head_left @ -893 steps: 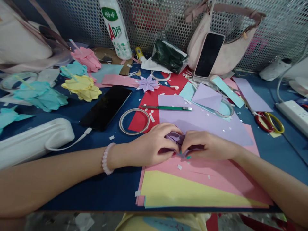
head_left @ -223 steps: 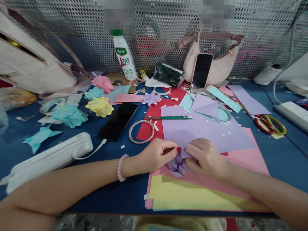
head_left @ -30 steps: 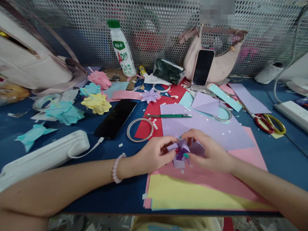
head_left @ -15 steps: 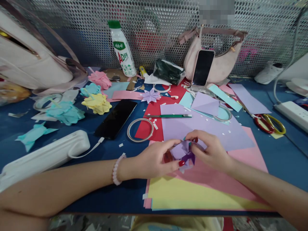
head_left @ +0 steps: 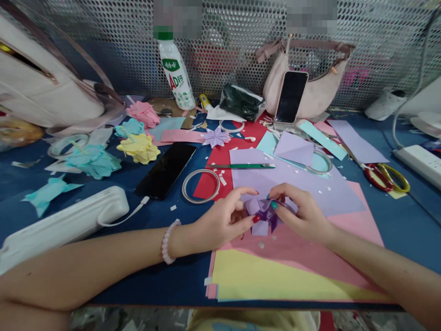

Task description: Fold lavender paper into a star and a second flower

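A folded purple paper flower [head_left: 261,228] is held between my two hands, above the stacked coloured sheets. Its petals stand out around a darker purple centre. My left hand [head_left: 223,220] grips it from the left, with the thumb pressed on a petal. From the right, my right hand [head_left: 299,211] pinches its edge between thumb and forefinger. The underside of the flower and some fingertips are hidden. Beneath lie a pink sheet [head_left: 310,248], a yellow sheet [head_left: 262,280] and a purple sheet [head_left: 248,179].
A green cutter [head_left: 248,166] and a tape roll [head_left: 200,186] lie beyond my hands. To the left are a phone [head_left: 165,172], a white power bank [head_left: 69,225] and several folded paper flowers [head_left: 138,148]. Scissors [head_left: 384,177] lie at right; a bottle [head_left: 177,78] stands behind.
The purple flower has been turned and tilted, so its dark centre and a lower petal show more. My left fingers have shifted up, and my left thumb has moved slightly up and left.
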Available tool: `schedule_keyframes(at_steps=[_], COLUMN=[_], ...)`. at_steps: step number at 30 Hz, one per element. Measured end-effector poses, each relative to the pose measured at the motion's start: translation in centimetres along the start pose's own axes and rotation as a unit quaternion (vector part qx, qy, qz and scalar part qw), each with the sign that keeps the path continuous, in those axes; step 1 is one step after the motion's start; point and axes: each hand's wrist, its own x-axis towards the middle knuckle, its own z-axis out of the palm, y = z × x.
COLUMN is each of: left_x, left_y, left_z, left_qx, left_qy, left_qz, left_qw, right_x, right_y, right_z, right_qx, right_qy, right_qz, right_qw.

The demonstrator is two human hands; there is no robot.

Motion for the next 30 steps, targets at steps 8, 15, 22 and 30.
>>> schedule_keyframes(at_steps=[8, 15, 22, 30], left_x=[0.2, 0.2, 0.3, -0.1], left_y=[0.0, -0.3, -0.6, 0.2], left_z=[-0.5, -0.8, -0.6, -0.3], left_qx=[0.184, 0.356, 0.412, 0.449], left_qy=[0.028, 0.011, -0.024, -0.072], left_qz=[0.034, 0.192, 0.273, 0.387], left_qw=[0.982, 0.915, 0.869, 0.802], right_x=[0.5, 1.2, 1.3, 0.6], right_y=[1.0, 1.7, 1.4, 1.4], right_z=[-1.0, -2.7, -3.1, -1.5], right_qx=[-0.043, 0.016, -0.027, -0.100], right_qy=[-0.096, -0.248, -0.283, -0.270], right_qz=[-0.019, -0.040, -0.057, -0.096], right_qw=[0.994, 0.968, 0.957, 0.953])
